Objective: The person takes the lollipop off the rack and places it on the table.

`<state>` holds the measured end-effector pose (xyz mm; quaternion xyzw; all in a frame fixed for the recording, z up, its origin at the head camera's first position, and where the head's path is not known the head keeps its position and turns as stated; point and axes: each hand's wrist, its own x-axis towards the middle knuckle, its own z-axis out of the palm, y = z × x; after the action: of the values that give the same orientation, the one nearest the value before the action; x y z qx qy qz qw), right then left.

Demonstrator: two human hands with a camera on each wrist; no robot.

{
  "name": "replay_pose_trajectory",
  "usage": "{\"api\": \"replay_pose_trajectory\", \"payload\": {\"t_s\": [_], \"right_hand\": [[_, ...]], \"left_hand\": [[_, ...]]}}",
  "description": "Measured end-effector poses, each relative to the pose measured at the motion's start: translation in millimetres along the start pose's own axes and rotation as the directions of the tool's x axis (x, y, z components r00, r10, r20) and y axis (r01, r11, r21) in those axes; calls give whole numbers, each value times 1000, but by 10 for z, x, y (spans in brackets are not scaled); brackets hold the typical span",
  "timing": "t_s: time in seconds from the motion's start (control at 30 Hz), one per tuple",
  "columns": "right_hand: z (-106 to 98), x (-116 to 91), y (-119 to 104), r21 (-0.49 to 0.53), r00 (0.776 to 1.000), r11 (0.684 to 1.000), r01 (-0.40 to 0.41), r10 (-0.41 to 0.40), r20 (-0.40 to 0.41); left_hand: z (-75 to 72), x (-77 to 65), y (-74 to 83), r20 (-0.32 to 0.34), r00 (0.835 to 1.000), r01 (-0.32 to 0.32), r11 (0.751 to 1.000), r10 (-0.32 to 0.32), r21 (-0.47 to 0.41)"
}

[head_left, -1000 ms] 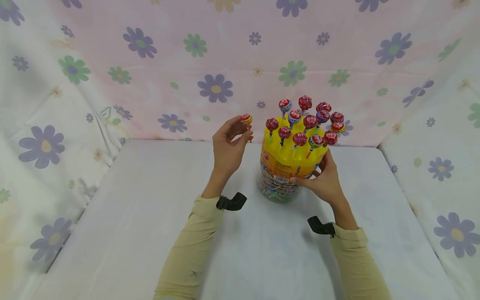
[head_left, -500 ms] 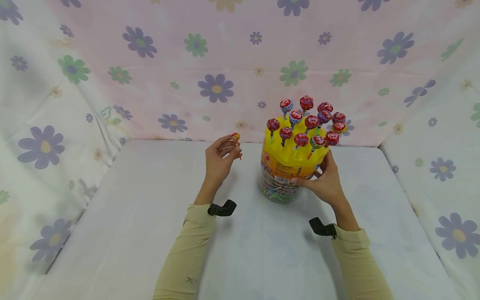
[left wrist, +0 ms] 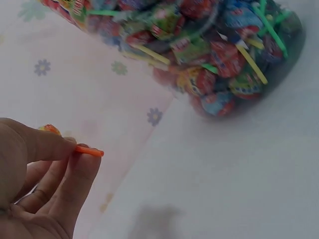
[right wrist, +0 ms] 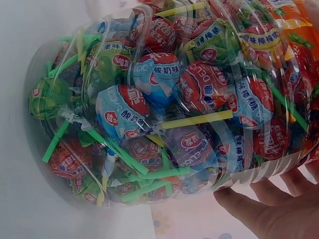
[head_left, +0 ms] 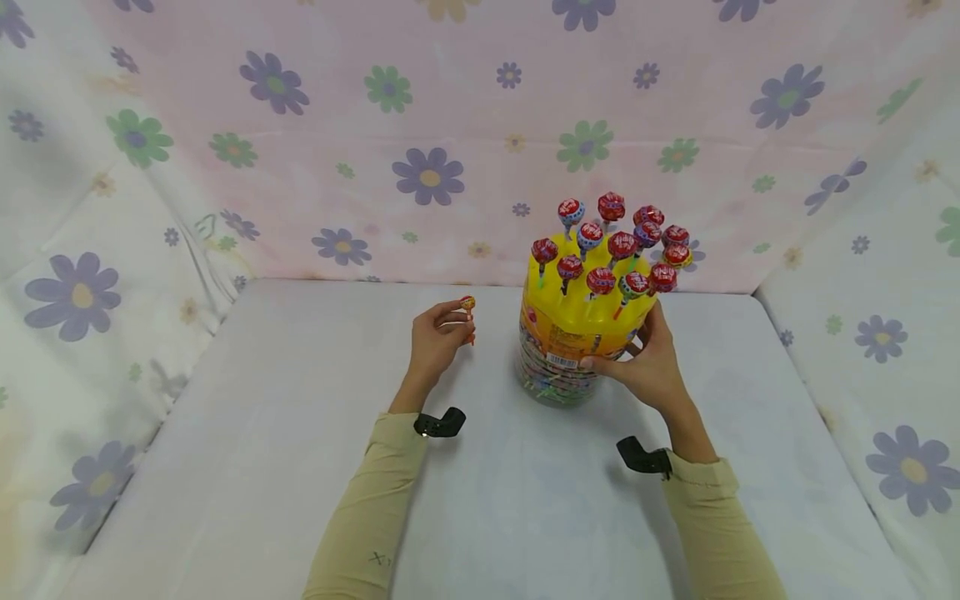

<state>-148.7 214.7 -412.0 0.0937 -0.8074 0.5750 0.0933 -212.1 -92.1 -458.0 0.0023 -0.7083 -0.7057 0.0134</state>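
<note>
Between thumb and fingers, my left hand [head_left: 437, 340] pinches a lollipop [head_left: 468, 302] with a yellow and red wrapper. Its orange stick [left wrist: 90, 150] pokes out past the fingertips in the left wrist view. To the right stands a large clear jar [right wrist: 164, 114] packed with wrapped lollipops. My right hand [head_left: 647, 362] grips the jar's side, thumb in front and the other fingers partly hidden behind it. Several lollipops [head_left: 600, 281] stand upright in the jar's yellow lid [head_left: 573, 308].
A white-covered table [head_left: 300, 433] lies under both arms. Behind it hangs a pink flowered cloth [head_left: 315, 167], and white flowered cloths [head_left: 885, 350] close in both sides.
My left hand has moved left and down toward the table with the lollipop still pinched. The right hand and the jar have stayed in place.
</note>
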Motion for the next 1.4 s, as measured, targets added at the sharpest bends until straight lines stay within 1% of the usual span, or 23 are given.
{"api": "replay_pose_trajectory", "payload": {"t_s": [0.1, 0.2, 0.33, 0.47, 0.6, 0.8, 1.03, 1.23, 1.4], "right_hand": [[-5, -1, 3, -7, 1000, 1000, -1, 1, -1], [-7, -3, 4, -9, 1000, 1000, -3, 3, -1], [-6, -11, 6, 3, 1000, 1000, -9, 9, 4], [-6, -25, 15, 10, 1000, 1000, -15, 15, 5], [-7, -35, 19, 13, 1000, 1000, -17, 17, 4], [-7, -43, 27, 10, 1000, 1000, -23, 23, 1], [10, -29, 13, 18, 1000, 1000, -16, 16, 5], [12, -13, 25, 20, 1000, 1000, -11, 11, 4], [6, -3, 28, 16, 1000, 1000, -6, 6, -3]], "left_hand": [[10, 27, -97, -10, 999, 35, 999, -34, 41], [23, 45, -174, -28, 999, 50, 991, -47, 123], [40, 59, -251, -56, 998, 49, 972, -38, 228], [57, 69, -306, -78, 997, 45, 954, -23, 296], [77, 71, -351, -96, 995, 45, 938, -13, 344], [102, 62, -426, -118, 993, 21, 928, 24, 371], [112, 35, -422, -131, 989, -17, 921, 74, 389], [114, 43, -398, -133, 988, -19, 906, 83, 423], [114, 59, -385, -137, 988, -6, 901, 73, 433]]}}
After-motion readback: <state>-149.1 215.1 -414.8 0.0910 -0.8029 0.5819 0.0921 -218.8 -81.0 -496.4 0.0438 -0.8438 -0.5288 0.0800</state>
